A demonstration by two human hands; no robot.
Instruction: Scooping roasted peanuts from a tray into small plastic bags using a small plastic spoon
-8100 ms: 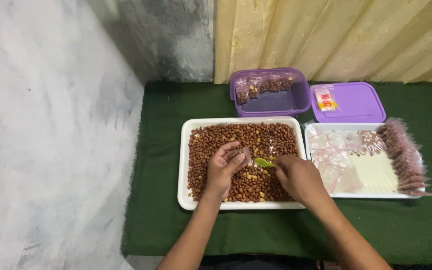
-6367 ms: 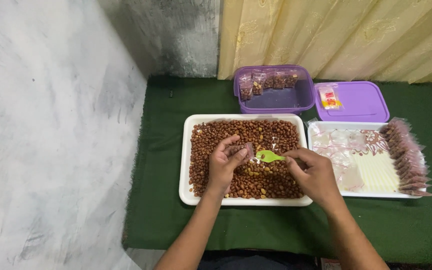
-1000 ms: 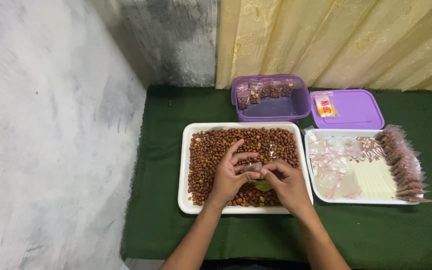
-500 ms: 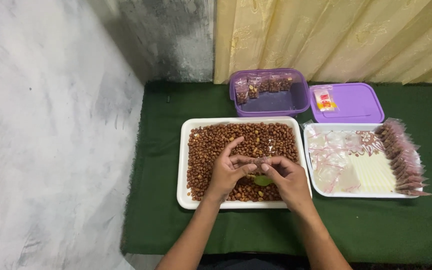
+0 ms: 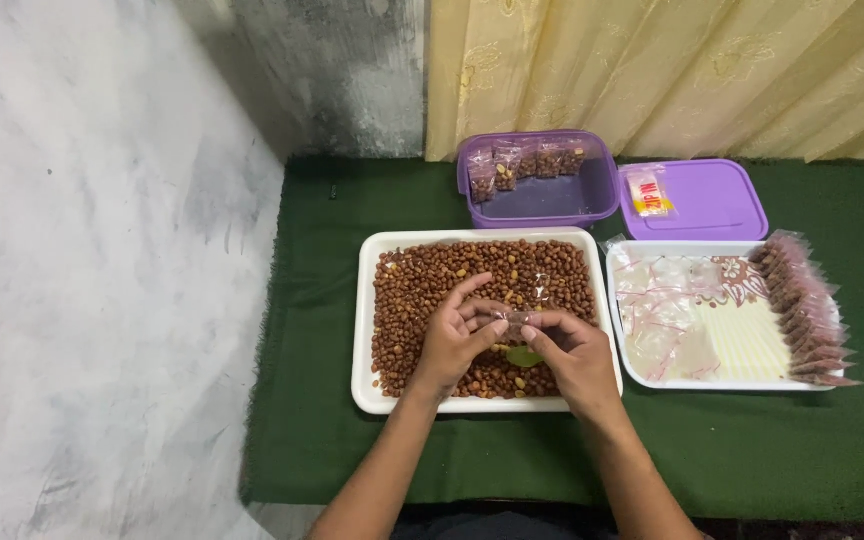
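A small clear packet (image 5: 515,322) is pinched between the fingertips of the left hand (image 5: 455,340) and right hand (image 5: 574,352) over the white tray of peanuts (image 5: 360,330), a purple container (image 5: 537,180) of filled packets behind it.

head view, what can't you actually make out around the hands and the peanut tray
- Small clear bag, head view: too small and pinched between both hands to see its contents.
- Green scoop: mostly hidden beneath the right hand.
- Peanuts under the left hand: covered.
- Purple box packets: too small to count.
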